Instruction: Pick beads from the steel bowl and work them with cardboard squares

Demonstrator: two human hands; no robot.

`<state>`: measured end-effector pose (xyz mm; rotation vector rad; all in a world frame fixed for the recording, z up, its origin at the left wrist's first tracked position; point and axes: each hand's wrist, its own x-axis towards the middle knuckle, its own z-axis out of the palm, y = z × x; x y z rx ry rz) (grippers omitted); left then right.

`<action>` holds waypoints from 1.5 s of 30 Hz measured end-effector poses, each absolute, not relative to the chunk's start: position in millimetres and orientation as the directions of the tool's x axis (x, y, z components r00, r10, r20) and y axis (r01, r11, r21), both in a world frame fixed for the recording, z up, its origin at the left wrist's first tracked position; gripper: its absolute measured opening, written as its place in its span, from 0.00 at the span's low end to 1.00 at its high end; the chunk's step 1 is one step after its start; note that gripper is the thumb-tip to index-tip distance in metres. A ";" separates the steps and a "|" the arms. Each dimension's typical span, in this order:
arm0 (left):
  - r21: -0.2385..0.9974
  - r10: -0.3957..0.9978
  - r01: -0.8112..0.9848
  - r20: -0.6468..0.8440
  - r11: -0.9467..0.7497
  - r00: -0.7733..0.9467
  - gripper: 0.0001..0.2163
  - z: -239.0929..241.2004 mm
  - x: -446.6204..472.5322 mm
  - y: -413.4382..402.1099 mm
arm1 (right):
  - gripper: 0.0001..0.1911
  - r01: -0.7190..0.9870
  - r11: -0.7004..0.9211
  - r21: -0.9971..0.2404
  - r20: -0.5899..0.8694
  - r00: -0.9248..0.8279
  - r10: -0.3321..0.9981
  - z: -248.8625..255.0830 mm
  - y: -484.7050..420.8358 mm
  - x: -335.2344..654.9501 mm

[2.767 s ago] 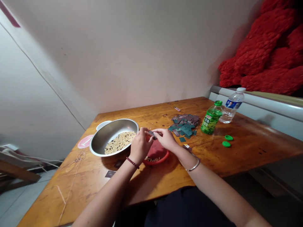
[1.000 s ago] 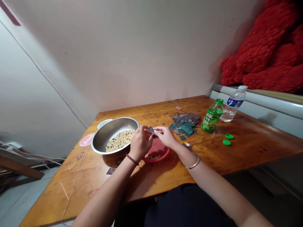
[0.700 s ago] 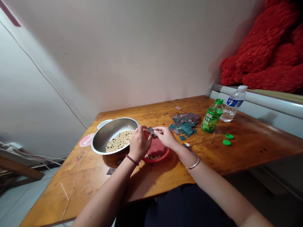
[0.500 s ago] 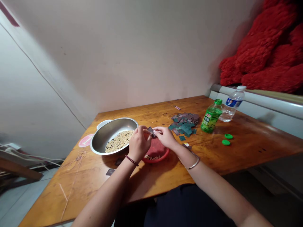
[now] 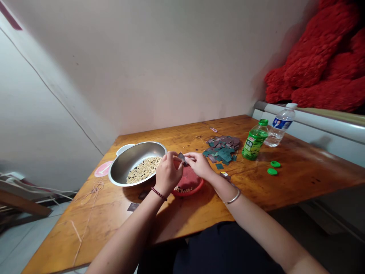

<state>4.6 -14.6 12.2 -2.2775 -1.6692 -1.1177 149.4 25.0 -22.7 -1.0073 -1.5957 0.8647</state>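
Note:
A small dark square piece (image 5: 181, 157), like thin sheet or cloth, is pinched between my two hands above a red basket (image 5: 202, 187). My left hand (image 5: 169, 171), with a beaded bracelet at the wrist, has its fingers bent at the piece's left side. My right hand (image 5: 198, 163), wearing a silver bangle, grips its right edge between thumb and fingers. Some pale beans (image 5: 182, 189) lie at the basket's near side. Left of my hands a tilted steel bowl (image 5: 118, 167) holds pale beans mixed with dark ones. My fingers hide part of the piece.
A pile of green and dark squares (image 5: 224, 148) lies to the right. Beyond it stand a green bottle (image 5: 254, 140) and a clear water bottle (image 5: 279, 127), with green lids (image 5: 272, 172) nearby. Loose string (image 5: 92, 194) and dark squares (image 5: 133, 207) lie at left. A wall rises behind the table.
Almost nothing differs. Both hands stay over the red basket with the dark square piece between them, their fingers shifted only very slightly.

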 end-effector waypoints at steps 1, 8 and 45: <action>0.319 0.783 0.860 0.606 -0.399 0.138 0.12 11.9 5.0 -14.8 | 0.11 0.186 0.390 -0.902 0.370 -0.132 0.920 -22.6 24.9 149.4; 0.341 0.781 0.859 0.615 -0.383 0.104 0.13 12.7 3.8 -14.3 | 0.12 0.174 0.395 -0.902 0.373 -0.143 0.917 -24.0 25.9 148.9; 0.327 0.781 0.865 0.614 -0.381 0.112 0.12 5.0 4.3 -11.9 | 0.11 0.190 0.403 -0.895 0.380 -0.148 0.913 -24.3 24.7 147.3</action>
